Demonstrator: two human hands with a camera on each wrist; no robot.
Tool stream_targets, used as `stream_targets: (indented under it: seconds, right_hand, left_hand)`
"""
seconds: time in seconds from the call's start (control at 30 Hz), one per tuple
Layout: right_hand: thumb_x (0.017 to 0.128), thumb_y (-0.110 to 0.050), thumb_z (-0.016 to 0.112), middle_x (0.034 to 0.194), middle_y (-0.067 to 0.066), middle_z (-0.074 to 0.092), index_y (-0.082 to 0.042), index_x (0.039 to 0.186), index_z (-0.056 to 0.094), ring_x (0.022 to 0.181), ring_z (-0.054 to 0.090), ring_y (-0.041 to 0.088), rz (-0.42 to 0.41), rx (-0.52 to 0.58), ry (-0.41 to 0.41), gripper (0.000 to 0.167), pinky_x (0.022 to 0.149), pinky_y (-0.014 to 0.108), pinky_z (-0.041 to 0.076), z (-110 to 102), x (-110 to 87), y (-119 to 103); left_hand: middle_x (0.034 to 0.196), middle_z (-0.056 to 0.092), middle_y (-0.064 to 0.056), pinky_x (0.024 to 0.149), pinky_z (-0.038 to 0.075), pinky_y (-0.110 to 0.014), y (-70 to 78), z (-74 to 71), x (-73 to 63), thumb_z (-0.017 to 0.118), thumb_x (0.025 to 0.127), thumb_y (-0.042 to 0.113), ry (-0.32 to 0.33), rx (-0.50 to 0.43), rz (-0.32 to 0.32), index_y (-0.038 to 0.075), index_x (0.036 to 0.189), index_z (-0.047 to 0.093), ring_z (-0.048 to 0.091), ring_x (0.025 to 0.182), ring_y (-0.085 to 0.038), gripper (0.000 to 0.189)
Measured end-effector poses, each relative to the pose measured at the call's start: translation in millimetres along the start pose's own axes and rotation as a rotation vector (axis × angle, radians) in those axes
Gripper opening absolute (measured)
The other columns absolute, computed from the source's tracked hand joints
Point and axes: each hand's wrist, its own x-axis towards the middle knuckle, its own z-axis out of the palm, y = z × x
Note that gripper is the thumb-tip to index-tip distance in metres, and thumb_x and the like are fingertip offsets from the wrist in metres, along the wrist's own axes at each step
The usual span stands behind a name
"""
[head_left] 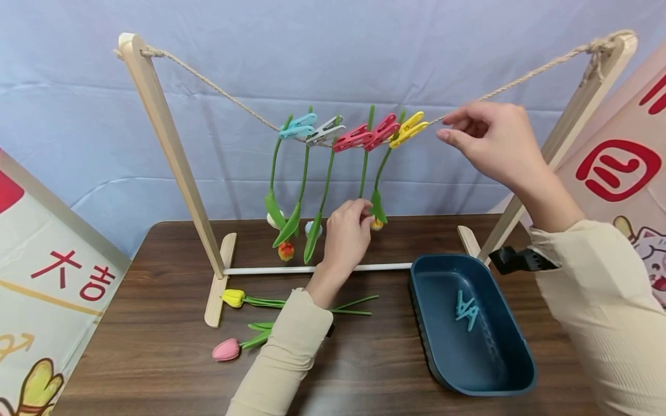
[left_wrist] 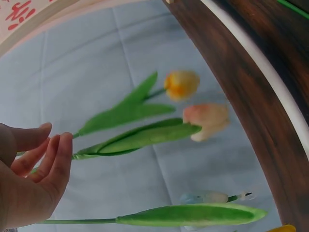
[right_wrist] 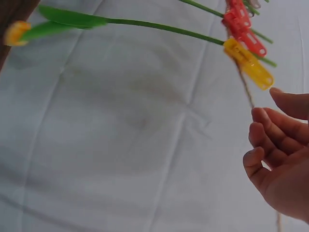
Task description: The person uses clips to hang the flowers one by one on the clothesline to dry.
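Pale wood forms the stand (head_left: 174, 156), whose twine rope (head_left: 234, 100) sags across the upper half of the head view. Five artificial flowers hang heads down from it at centre, fastened by a light-blue clip (head_left: 298, 126), a grey clip (head_left: 326, 132), a left red clip (head_left: 353, 138), a right red clip (head_left: 383, 132) and a yellow clip (head_left: 408, 130). The left hand (head_left: 347, 231), at centre, has its fingers loosely bent beside the stems of the peach tulip (left_wrist: 207, 121) and the orange-yellow tulip (left_wrist: 182, 84); in the left wrist view its thumb and fingertips stand slightly apart, and whether they touch a stem I cannot tell. The right hand (head_left: 491, 138), upper right, has its fingers lightly curved around nothing, thumb apart, just beside the yellow clip and close to the rope; contact with the rope is unclear. On the brown table (head_left: 156, 370), lower left of centre, lie a yellow tulip (head_left: 233, 298) and a pink tulip (head_left: 226, 349), the latter partly hidden by the left sleeve (head_left: 291, 352). At lower right, a dark-blue basin (head_left: 442, 364) holds teal clips (head_left: 466, 312).
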Motion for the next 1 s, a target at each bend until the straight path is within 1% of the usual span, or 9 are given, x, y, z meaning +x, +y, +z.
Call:
stream_targets:
  seconds: [0.07,0.13,0.3,0.37,0.47,0.57,0.7,0.8,1.0]
  right_hand:
    - [0.084,-0.019,0.067,0.066,-0.013,0.057,-0.001,0.094,0.069,0.056,0.048,0.002,0.037,0.037,-0.007,0.021,0.051,0.016,0.035,1.3,-7.6,8.7]
    - [0.083,-0.019,0.067,0.064,-0.014,0.058,-0.002,0.092,0.069,0.054,0.049,0.004,0.081,0.081,-0.019,0.020,0.049,0.017,0.035,4.0,-15.6,19.4]
    - [0.085,-0.017,0.066,0.064,-0.002,0.060,-0.001,0.090,0.069,0.052,0.050,0.008,0.127,0.083,-0.104,0.017,0.046,0.018,0.037,16.1,-38.3,52.3]
    - [0.087,-0.016,0.063,0.066,0.003,0.060,0.000,0.089,0.068,0.052,0.051,0.008,0.133,0.063,-0.175,0.017,0.046,0.020,0.039,20.9,-48.1,67.2]
    - [0.089,-0.016,0.060,0.064,0.004,0.060,0.002,0.090,0.067,0.051,0.052,0.010,0.167,0.010,-0.299,0.019,0.049,0.024,0.040,29.2,-63.7,90.1]
    - [0.090,-0.015,0.058,0.062,0.002,0.059,0.003,0.087,0.066,0.051,0.052,0.013,0.230,-0.043,-0.426,0.020,0.050,0.029,0.040,39.8,-80.5,111.9]
    - [0.088,-0.006,0.055,0.063,0.004,0.059,0.005,0.082,0.065,0.053,0.054,0.016,0.334,-0.033,-0.548,0.016,0.049,0.030,0.043,55.6,-104.5,136.4]
    - [0.085,0.002,0.052,0.064,0.006,0.059,0.005,0.077,0.063,0.051,0.054,0.016,0.372,0.006,-0.600,0.015,0.048,0.030,0.045,67.6,-122.2,150.7]
    - [0.078,0.009,0.049,0.058,0.004,0.053,0.004,0.071,0.060,0.048,0.050,0.012,0.400,0.020,-0.642,0.014,0.045,0.029,0.043,89.1,-150.4,170.8]
  left_hand:
    - [0.082,0.063,-0.006,0.069,0.048,-0.033,-2.4,-0.3,-1.2,0.067,0.081,0.004,-0.003,-0.003,-0.007,0.002,0.093,0.066,0.061,0.075,-0.018,0.012]
    - [0.081,0.063,-0.006,0.068,0.048,-0.032,-5.3,-0.3,-2.3,0.067,0.081,0.004,-0.003,-0.003,-0.011,0.002,0.093,0.066,0.061,0.074,-0.017,0.012]
    - [0.081,0.063,-0.006,0.066,0.048,-0.030,-11.4,-0.7,-5.5,0.067,0.081,0.004,-0.018,0.002,-0.012,0.001,0.092,0.067,0.061,0.074,-0.017,0.011]
    - [0.081,0.063,-0.006,0.067,0.048,-0.030,-12.8,-1.3,-7.2,0.066,0.082,0.005,-0.033,0.010,-0.012,0.002,0.093,0.067,0.061,0.075,-0.017,0.011]
    - [0.082,0.064,-0.006,0.068,0.047,-0.031,-15.2,-1.7,-9.8,0.065,0.083,0.006,-0.055,0.020,-0.020,0.003,0.093,0.067,0.061,0.076,-0.017,0.010]
    - [0.083,0.064,-0.006,0.067,0.047,-0.031,-17.6,-1.6,-13.1,0.065,0.084,0.007,-0.082,0.021,-0.035,0.003,0.094,0.067,0.061,0.075,-0.017,0.011]
    - [0.083,0.063,-0.006,0.067,0.047,-0.032,-20.6,-1.0,-17.4,0.064,0.085,0.008,-0.115,0.008,-0.056,0.003,0.093,0.067,0.061,0.075,-0.018,0.010]
    - [0.083,0.063,-0.006,0.067,0.047,-0.032,-22.4,-1.1,-20.3,0.063,0.085,0.009,-0.132,0.007,-0.071,0.003,0.093,0.067,0.060,0.076,-0.018,0.010]
    - [0.081,0.062,-0.005,0.066,0.047,-0.032,-26.3,-2.0,-26.6,0.064,0.085,0.010,-0.143,0.017,-0.082,0.004,0.092,0.067,0.059,0.074,-0.018,0.009]
